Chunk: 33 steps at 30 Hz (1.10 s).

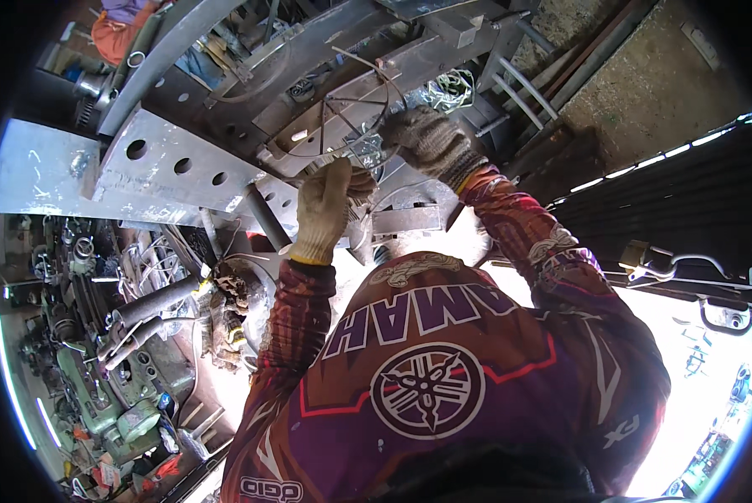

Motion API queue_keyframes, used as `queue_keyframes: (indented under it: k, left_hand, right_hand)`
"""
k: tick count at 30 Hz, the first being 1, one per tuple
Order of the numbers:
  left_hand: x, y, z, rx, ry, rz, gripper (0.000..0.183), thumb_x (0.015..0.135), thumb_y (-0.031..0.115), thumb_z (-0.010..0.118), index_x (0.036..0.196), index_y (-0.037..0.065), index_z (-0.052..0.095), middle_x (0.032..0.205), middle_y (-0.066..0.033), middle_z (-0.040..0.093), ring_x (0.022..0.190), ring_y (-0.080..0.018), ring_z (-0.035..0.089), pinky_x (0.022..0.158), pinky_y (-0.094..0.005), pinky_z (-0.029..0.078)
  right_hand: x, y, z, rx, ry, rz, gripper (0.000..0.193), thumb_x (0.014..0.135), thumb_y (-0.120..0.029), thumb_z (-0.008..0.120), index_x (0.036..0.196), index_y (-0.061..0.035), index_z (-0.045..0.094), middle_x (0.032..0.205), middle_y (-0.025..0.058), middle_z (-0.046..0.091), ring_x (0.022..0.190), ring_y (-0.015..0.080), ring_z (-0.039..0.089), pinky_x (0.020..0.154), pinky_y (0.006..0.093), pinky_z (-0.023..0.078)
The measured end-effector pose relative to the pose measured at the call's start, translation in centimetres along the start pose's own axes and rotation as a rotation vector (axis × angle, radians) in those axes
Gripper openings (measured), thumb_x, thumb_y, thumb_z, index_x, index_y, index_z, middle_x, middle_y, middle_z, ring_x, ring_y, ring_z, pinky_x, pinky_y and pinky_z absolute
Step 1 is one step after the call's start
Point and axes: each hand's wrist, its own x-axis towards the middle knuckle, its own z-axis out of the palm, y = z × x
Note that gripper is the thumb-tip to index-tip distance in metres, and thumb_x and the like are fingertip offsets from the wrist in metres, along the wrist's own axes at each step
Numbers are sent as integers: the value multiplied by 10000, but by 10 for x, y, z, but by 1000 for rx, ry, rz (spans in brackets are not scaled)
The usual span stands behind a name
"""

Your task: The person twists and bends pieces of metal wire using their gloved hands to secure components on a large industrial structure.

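My left hand [325, 205], in a pale knit glove with a yellow cuff, is raised at the middle with its fingers curled. What it holds, if anything, is hidden; thin rods or wires show close by its fingers. My right hand [430, 142], in a greyer, dirtier glove, is up and to the right, its fingers closed at a thin bent wire [390, 86] that arcs above them. Between and beyond both hands stands a small frame of thin dark rods [355, 117], over a steel bar [304, 134].
A large steel plate with round holes [183, 163] crosses the left. Machinery [91, 377] and scrap fill the lower left. Beyond my right hand lie metal bars [527, 88] and a tangle of pale wire [451, 90]. A dark corrugated panel [669, 193] stands at right.
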Motion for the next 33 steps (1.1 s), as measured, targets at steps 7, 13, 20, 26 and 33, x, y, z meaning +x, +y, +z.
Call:
queue_keyframes:
  k: [7, 13, 20, 26, 33]
  left_hand:
    - [9, 111, 15, 247, 41, 502, 307, 969, 259, 642, 1046, -37, 664, 1014, -165, 725, 853, -215, 703, 748, -340, 553]
    - [-25, 80, 48, 1110, 2, 921, 544, 862, 301, 752, 1290, 20, 566, 945, -163, 695, 785, -305, 674, 744, -429, 532]
    - [-8, 7, 46, 1312, -120, 450, 366, 914, 261, 672, 1224, 90, 582, 890, -148, 695, 809, -341, 680, 744, -468, 525]
    - [8, 1, 12, 1263, -66, 565, 218, 965, 280, 609, 1141, 165, 670, 821, -91, 687, 729, -305, 676, 721, -449, 535]
    - [31, 23, -25, 1327, -180, 564, 240, 967, 312, 607, 1156, 185, 684, 887, -85, 692, 796, -317, 681, 718, -461, 549]
  right_hand:
    - [22, -64, -82, 154, 107, 228, 284, 942, -289, 631, 1161, -114, 673, 873, 136, 682, 806, 357, 669, 717, 431, 543]
    - [28, -76, -87, 971, 255, 780, 415, 995, -434, 599, 1169, -67, 683, 763, 42, 650, 608, 139, 577, 551, 309, 477]
    - [9, -27, -25, 1725, 257, 1179, 374, 1011, -375, 563, 1196, -64, 657, 638, -51, 496, 467, 93, 392, 429, 228, 309]
    - [26, -30, -1, 1827, 253, 1206, 290, 1010, -312, 531, 1086, -53, 635, 676, -32, 492, 478, 90, 372, 432, 226, 308]
    - [47, -37, 7, 1714, 347, 1373, 145, 948, -182, 611, 935, -38, 601, 769, 88, 631, 514, 123, 474, 433, 256, 364]
